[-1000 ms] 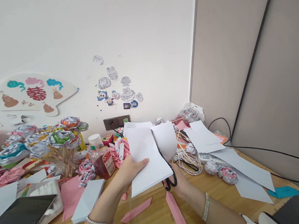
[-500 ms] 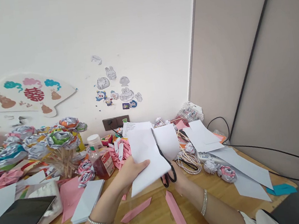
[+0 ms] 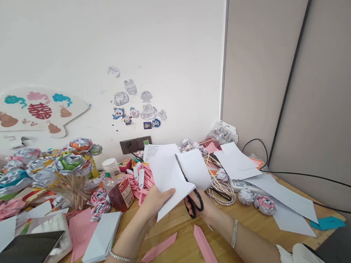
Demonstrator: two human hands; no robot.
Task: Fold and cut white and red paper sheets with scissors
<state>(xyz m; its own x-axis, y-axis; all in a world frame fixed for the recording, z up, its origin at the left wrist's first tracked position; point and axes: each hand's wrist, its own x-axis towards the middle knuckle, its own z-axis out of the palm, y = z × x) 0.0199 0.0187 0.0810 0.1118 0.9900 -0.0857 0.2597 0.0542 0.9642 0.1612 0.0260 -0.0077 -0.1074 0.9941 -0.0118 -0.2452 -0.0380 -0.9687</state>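
Note:
My left hand (image 3: 156, 201) pinches a white sheet of paper (image 3: 167, 177) by its left side, thumb on top. In my right hand (image 3: 203, 205) are black-handled scissors (image 3: 193, 202), their blades lying along a cut that runs up the sheet. The cut part curls away to the right of the blades. Part of my right hand is hidden behind the paper and the handles. Below on the wooden table lie two folded pink paper strips (image 3: 205, 249), one under the scissors and one further left.
White paper stacks (image 3: 101, 238) and a black tablet (image 3: 26, 255) lie left. Paper flowers (image 3: 70, 163), a bottle of reddish liquid (image 3: 119, 191) and pink folded strips (image 3: 140, 180) stand behind. Right are pearl strings (image 3: 220, 193), loose sheets (image 3: 285, 194) and a black cable (image 3: 329, 185).
The scissors and my right hand have shifted slightly left and up. The lower right corner of the paper has moved with them, and the view has turned a little.

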